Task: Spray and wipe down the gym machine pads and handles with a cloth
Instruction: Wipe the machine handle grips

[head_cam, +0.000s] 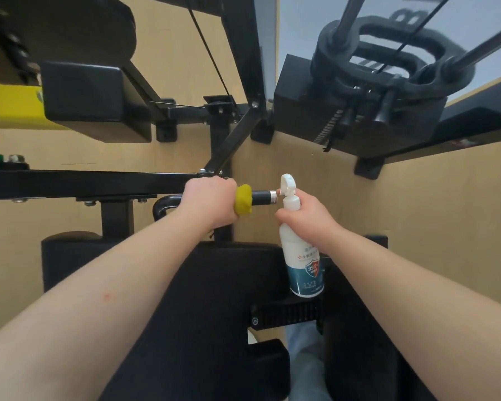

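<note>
My left hand (210, 199) grips a yellow cloth (243, 199) wrapped round the machine's black handle (262, 197), whose silver end cap sticks out to the right. My right hand (304, 217) holds a white spray bottle (300, 250) by the neck, upright, with a blue label low on it. The bottle's white nozzle sits right beside the handle's end, a fingertip on the trigger. A black seat pad (185, 299) lies below both forearms.
Black frame bars (84, 182) run left from the handle. A black pad (90, 96) on a yellow arm (9, 107) sits upper left. The weight stack (359, 111) with cables stands upper right. The floor is tan.
</note>
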Available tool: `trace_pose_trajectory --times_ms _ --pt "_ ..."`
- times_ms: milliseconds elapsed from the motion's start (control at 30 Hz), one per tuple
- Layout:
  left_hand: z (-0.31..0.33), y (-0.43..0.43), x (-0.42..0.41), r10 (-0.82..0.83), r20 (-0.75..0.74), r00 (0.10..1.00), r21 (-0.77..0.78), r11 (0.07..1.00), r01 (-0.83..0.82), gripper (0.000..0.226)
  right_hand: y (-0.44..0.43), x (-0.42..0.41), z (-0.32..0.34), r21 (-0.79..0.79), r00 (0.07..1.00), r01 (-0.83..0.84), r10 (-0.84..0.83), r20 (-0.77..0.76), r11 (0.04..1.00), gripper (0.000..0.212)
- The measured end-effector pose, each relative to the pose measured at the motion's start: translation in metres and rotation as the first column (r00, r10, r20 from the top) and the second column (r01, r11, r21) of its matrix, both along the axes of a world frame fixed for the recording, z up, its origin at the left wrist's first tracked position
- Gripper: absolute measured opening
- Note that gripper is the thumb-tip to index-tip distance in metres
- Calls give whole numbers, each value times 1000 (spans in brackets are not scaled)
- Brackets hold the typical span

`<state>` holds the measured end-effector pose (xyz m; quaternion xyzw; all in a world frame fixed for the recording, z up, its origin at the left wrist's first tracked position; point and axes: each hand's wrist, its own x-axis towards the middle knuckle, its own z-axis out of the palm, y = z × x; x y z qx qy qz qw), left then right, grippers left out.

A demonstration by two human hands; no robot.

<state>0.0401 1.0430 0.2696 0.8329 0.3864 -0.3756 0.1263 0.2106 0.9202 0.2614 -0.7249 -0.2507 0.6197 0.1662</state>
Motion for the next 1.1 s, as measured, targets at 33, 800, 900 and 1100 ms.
trace_pose_trajectory --times_ms 33,800,900,1100 --pt "2 3 0 -8 -15 1000 -5 1000 8 34 0 -1 1 -1 1000 9 -9 -5 1000 15" --pt "13 -2 -44 70 91 993 125 989 -81 21 -4 -10 30 4 995 -91 91 34 996 25" --pt "18 -10 -59 30 125 992 144 988 -48 45 -6 -13 46 9 994 -97 97 45 995 29" --pt "67 -21 -49 192 102 976 166 964 -207 35 -22 -13 86 26 991 -111 108 72 994 16"
